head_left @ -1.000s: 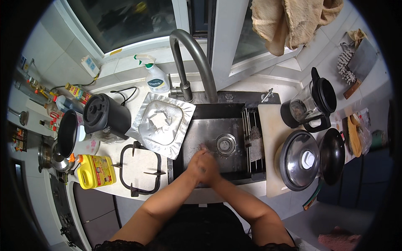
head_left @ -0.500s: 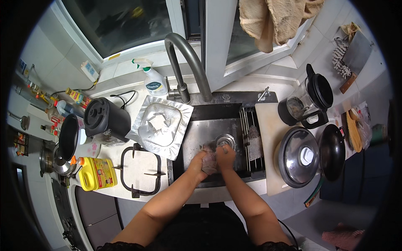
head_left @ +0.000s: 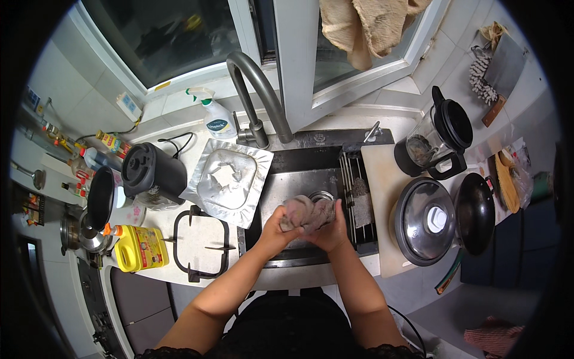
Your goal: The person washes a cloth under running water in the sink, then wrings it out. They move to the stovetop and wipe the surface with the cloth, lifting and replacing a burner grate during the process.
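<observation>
Fingers of left hand (head_left: 274,236) and right hand (head_left: 332,232) closed on cloth (head_left: 308,214), above sink (head_left: 287,186)

The cloth, greyish and crumpled, is held up between the two hands: its left end is gripped by the left hand, its right end is supported by the right. Fingertips are partly hidden by the folds; how tightly each finger is closed cannot be told.

Change noted. One second ago the hands were clasped together low in the sink, blurred, with the cloth hardly visible. Half a second ago it was seen mainly at the left hand, with the right hand bunched beside it. Now the load is shared, the hands are set apart, and more of the cloth is exposed. By judgement, squeezing has given way to turning or loosening the folds; handling is not finished, since the cloth remains bunched.

Directly beyond the cloth, the drain (head_left: 323,196) is partly covered from view. To the right, a rack (head_left: 347,191) is set inside the sink, and past it a board (head_left: 376,179) is laid on the counter. To the left, foil (head_left: 227,200) is spread beside the sink edge.

Farther back, the tap (head_left: 260,84) is arched over the rear of the sink; no stream can be made out. Behind it, a window (head_left: 164,42) is seen.
</observation>
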{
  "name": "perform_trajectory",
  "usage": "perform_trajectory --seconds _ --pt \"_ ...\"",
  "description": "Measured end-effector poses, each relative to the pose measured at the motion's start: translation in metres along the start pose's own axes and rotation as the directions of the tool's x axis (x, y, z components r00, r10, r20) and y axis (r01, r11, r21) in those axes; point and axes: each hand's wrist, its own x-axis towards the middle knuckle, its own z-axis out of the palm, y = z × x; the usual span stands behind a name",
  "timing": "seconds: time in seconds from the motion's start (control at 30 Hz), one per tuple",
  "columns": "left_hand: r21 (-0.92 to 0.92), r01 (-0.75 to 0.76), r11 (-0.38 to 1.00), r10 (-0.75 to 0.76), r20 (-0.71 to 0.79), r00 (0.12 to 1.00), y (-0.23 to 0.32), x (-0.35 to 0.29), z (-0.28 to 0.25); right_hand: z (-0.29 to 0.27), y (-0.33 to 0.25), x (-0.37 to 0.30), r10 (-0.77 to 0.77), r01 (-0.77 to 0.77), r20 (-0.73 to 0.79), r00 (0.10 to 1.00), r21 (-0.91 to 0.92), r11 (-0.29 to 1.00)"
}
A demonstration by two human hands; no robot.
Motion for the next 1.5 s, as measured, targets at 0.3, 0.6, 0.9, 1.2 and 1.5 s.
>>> perform_trajectory --seconds 0.3,0.6,0.9,1.2,1.5 --pt "-0.506 0.304 0.807 -0.408 -0.105 0.907 -0.036 -0.019 -0.029 0.009 -0.008 0.000 -0.288 0.293 0.070 0.955 -0.086 0.952" --pt "-0.878 0.397 0.268 -0.171 0.362 0.916 -0.064 0.025 -0.028 0.029 0.014 0.020 0.120 -0.111 0.031 0.992 -0.197 0.974" --pt "-0.896 0.298 0.328 -0.343 0.181 0.922 -0.070 0.027 -0.024 -0.001 0.068 0.024 -0.366 0.510 0.708 0.605 -0.697 -0.505" --pt "-0.840 0.457 0.294 -0.605 0.207 0.769 -0.050 0.025 0.001 0.004 0.074 0.042 -0.622 0.306 0.609 0.492 -0.790 -0.532" --pt "-0.786 0.368 0.497 -0.640 -0.046 0.767 -0.044 0.023 0.012 -0.011 0.057 0.050 -0.702 0.129 0.441 0.560 -0.883 -0.452"
